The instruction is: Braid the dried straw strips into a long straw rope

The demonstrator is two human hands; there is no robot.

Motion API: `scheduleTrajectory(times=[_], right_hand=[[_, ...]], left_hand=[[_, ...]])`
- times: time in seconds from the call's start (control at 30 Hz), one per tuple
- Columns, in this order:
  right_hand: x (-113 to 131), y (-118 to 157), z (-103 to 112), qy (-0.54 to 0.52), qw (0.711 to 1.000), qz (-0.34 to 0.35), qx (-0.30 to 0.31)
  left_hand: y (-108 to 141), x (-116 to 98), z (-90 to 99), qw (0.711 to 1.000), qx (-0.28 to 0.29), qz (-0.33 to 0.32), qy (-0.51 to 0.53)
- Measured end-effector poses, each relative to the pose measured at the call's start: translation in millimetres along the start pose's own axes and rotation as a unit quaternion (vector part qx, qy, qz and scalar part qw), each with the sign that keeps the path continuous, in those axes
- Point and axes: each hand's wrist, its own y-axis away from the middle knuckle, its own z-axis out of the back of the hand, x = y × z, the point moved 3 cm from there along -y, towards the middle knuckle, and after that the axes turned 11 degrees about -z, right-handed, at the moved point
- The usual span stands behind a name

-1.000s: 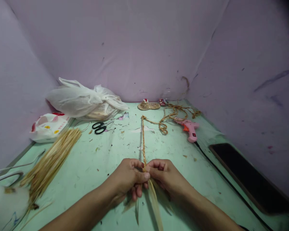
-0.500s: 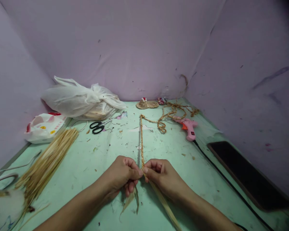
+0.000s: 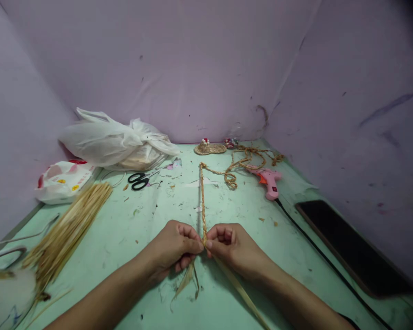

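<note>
A thin tan braid [image 3: 203,197] runs down the middle of the table from a small knot to my fingertips. My left hand [image 3: 183,245] pinches its lower end from the left, with short loose strands [image 3: 187,283] hanging below the fingers. From the right, my right hand [image 3: 227,245] is closed on the same end, and a long pale strand [image 3: 239,288] trails from it toward the table's near edge. The thumbs nearly meet at the braid. Beyond the knot, the cord goes on to a loose coiled heap [image 3: 249,160] at the back right.
Left on the green table [image 3: 124,238] are a straw bundle [image 3: 72,229], black-handled scissors [image 3: 140,180], a white plastic bag [image 3: 120,144] and a printed packet [image 3: 64,182]. A small woven sole [image 3: 209,149] lies at the back. Right are a pink glue gun [image 3: 271,182] and a dark phone [image 3: 351,247].
The long pale strand has shifted slightly to the right at its near end. My left hand's lower fingers have curled in a little. Both hands still pinch the braid.
</note>
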Motion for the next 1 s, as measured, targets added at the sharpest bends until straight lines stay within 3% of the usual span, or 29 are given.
scheduleTrajectory(times=[0.77,0.87,1.0], right_hand=[[6.2,3.1,4.0,0.071,0.997,0.017,0.007],[5.6,3.4,4.4,0.12,0.992,0.03,-0.026],[6.3,8.2,9.8,0.241,0.962,0.043,-0.12]], left_hand=[[0.2,2.5,-4.4,1.0,-0.008,-0.001,0.008],[-0.3,2.1,-6.2,1.0,-0.009,0.006,-0.009],[-1.5,0.6,-10.5,0.998,-0.021,-0.016,-0.059]])
